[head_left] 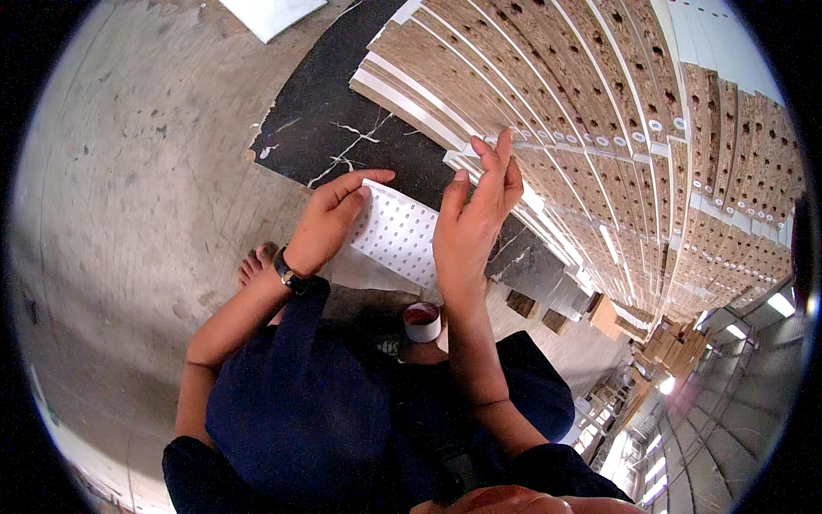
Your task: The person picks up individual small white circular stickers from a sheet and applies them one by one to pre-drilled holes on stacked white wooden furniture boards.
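Observation:
My left hand [328,218], with a dark watch at its wrist, pinches the upper left corner of a white sticker sheet [396,231]. Rows of small round printed labels cover the sheet. My right hand [476,206] is raised at the sheet's right edge, its thumb and fingers apart. Its fingertips overlap the near edge of a tall stack of particle boards [556,94]; whether they touch the boards I cannot tell. Round white labels [601,140] run in a row across the board edges. No label shows on my right fingers.
Under the stack lies a black marble-patterned board [317,120] with chipped edges. A white roll or cup with a reddish inside [422,322] stands close to my lap. Behind the first stack rise more drilled boards [741,154]. A white panel [272,13] lies on the concrete floor [154,171].

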Available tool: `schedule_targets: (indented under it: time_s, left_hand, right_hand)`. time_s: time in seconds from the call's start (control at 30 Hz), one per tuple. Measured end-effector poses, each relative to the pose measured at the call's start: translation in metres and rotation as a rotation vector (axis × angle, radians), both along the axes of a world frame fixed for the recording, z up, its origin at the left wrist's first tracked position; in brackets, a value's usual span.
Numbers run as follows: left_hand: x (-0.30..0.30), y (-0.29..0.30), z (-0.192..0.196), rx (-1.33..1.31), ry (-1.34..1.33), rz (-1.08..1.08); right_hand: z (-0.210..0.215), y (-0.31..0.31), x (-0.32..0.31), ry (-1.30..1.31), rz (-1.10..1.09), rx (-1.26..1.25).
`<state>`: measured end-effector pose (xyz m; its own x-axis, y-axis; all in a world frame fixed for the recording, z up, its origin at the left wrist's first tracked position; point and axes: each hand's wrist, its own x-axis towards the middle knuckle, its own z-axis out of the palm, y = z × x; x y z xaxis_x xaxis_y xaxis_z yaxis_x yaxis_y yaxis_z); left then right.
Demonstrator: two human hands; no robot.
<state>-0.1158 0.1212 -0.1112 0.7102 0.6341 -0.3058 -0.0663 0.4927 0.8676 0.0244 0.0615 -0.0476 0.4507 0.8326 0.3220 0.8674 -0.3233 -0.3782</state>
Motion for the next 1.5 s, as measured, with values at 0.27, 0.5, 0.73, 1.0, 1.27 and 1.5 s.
schedule_targets:
  time_s: [0.27,0.5,0.73,1.0,1.27,1.5]
  left_hand:
    - [-0.003,0.001,0.008,-0.098,0.051,-0.163]
    - [0.002,-0.01,0.01,-0.037,0.039,-0.136]
    - [0.003,-0.012,0.01,-0.061,0.0,-0.124]
    - [0.007,-0.013,0.007,0.063,0.084,-0.148]
    - [0.001,-0.009,0.008,0.083,0.072,-0.148]
    - [-0.008,-0.007,0.01,-0.087,0.098,-0.123]
  right_hand:
    - [0.021,0.003,0.013,-0.046,-0.006,-0.024]
    - [0.015,-0.007,0.037,0.385,-0.005,0.131]
    - [0.001,-0.009,0.034,0.694,-0.114,0.317]
    - [-0.019,-0.002,0.023,0.532,0.003,0.333]
    - [-0.028,0.005,0.022,0.441,0.019,0.358]
    - [-0.039,0.012,0.014,0.425,0.027,0.443]
